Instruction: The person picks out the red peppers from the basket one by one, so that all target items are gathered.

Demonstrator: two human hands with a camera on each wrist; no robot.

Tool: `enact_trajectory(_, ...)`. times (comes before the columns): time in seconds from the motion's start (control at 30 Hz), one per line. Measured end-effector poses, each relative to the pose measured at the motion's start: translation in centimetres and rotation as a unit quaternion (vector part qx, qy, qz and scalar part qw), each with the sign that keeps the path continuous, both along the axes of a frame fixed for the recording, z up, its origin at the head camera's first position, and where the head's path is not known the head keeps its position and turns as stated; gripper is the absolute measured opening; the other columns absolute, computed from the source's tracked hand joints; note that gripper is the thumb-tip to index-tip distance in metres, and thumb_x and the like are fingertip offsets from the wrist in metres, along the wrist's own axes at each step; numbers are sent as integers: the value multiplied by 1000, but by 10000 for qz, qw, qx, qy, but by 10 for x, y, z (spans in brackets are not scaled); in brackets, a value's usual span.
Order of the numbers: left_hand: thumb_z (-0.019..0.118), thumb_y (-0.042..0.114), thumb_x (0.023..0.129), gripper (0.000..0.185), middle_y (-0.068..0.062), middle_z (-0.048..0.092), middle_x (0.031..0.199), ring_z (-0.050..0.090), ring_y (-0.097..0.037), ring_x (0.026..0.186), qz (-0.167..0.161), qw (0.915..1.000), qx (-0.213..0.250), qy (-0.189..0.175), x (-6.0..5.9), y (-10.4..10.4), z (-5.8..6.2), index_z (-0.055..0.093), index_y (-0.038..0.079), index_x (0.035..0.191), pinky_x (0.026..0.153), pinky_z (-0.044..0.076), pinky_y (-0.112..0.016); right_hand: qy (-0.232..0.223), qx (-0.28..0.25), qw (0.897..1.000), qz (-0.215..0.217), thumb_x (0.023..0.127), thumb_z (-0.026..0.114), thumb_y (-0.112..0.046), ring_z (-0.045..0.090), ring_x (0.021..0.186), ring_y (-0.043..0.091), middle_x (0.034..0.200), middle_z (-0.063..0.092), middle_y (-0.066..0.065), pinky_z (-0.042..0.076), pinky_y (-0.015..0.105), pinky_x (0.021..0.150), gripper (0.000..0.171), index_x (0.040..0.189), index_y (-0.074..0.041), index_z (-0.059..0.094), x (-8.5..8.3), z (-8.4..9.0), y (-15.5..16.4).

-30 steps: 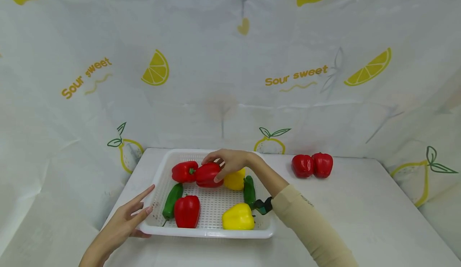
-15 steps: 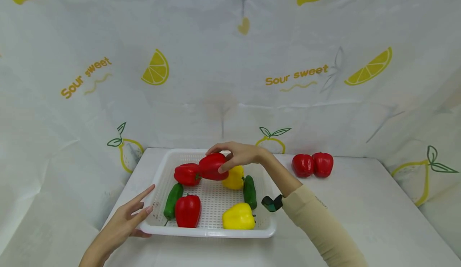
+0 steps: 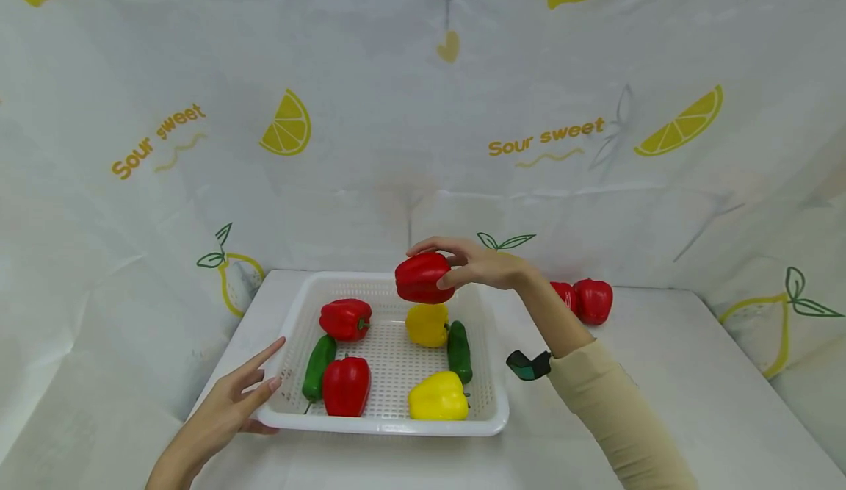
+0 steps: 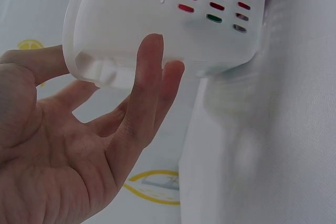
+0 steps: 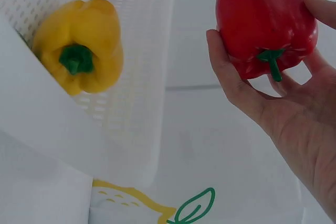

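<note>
My right hand (image 3: 476, 262) holds a red bell pepper (image 3: 423, 278) in the air over the basket's back right part; in the right wrist view its green stem shows below. The white plastic basket (image 3: 390, 427) stands on the table. At its left side, my left hand (image 3: 231, 400) holds the rim near the front corner, thumb over the edge and other fingers against the outer wall (image 4: 121, 30). Inside lie two red bell peppers, one at the back left (image 3: 344, 319) and one in front (image 3: 346, 387), two yellow bell peppers (image 3: 438, 397) and two green chili peppers (image 3: 459, 352).
On the white table (image 3: 628, 387), right of the basket, two more red bell peppers (image 3: 593, 301) sit side by side, one partly behind my right forearm. A white lemon-print cloth (image 3: 370, 181) hangs behind the table. A dark strap (image 3: 529, 365) hangs from my right sleeve.
My right hand has lifted one red bell pepper out of the basket's back row and carried it up and to the right. The left hand has stayed at the rim.
</note>
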State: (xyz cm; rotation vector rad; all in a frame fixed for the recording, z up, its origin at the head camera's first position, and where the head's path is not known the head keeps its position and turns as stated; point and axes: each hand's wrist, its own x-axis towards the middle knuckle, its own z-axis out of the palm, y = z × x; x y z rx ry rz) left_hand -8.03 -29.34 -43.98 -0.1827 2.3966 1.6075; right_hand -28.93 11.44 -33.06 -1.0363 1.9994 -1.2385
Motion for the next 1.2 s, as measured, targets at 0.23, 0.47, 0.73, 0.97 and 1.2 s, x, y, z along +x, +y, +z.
enact_trajectory(0.23, 65, 33, 109, 75, -34, 40, 168, 73, -28, 116, -12, 10000, -4, -39, 0, 1, 1, 28, 28, 174, 75, 71, -44, -100, -476, 9987, -116, 97, 60, -9, 60, 133, 33, 153, 58, 14, 64, 41, 103, 57, 154, -12, 52, 1, 6, 19)
enact_trajectory(0.47, 65, 32, 109, 74, -35, 42, 166, 74, -27, 113, -52, 10000, 79, -22, 0, -1, 1, 28, 26, 174, 74, 71, -45, 157, -676, 9968, -399, 99, 60, -9, 62, 130, 32, 151, 59, 12, 66, 39, 101, 55, 154, -11, 52, 9, 13, 32)
enact_trajectory(0.73, 64, 29, 110, 73, -36, 43, 164, 74, -27, 110, -81, 9999, 113, -20, 1, -2, 1, 28, 24, 174, 74, 71, -45, 635, -200, 9938, -893, 106, 68, -22, 60, 131, 35, 149, 61, 9, 66, 40, 98, 44, 149, -21, 57, 24, 24, 49)
enact_trajectory(0.97, 64, 32, 110, 74, -35, 43, 165, 74, -26, 112, -85, 9999, 67, -37, 2, -2, 2, 27, 26, 174, 74, 71, -45, 771, -24, 9887, -1287, 96, 77, -18, 61, 129, 35, 151, 59, 14, 66, 37, 97, 70, 158, -11, 44, 32, 28, 70)
enact_trajectory(1.2, 63, 30, 110, 73, -36, 43, 164, 74, -27, 113, -111, 9999, 53, 10, 2, -3, 2, 27, 25, 174, 74, 71, -45, 882, -493, 9869, -1261, 92, 79, -6, 67, 124, 31, 145, 58, 11, 68, 38, 94, 68, 151, -8, 45, 35, 28, 90)
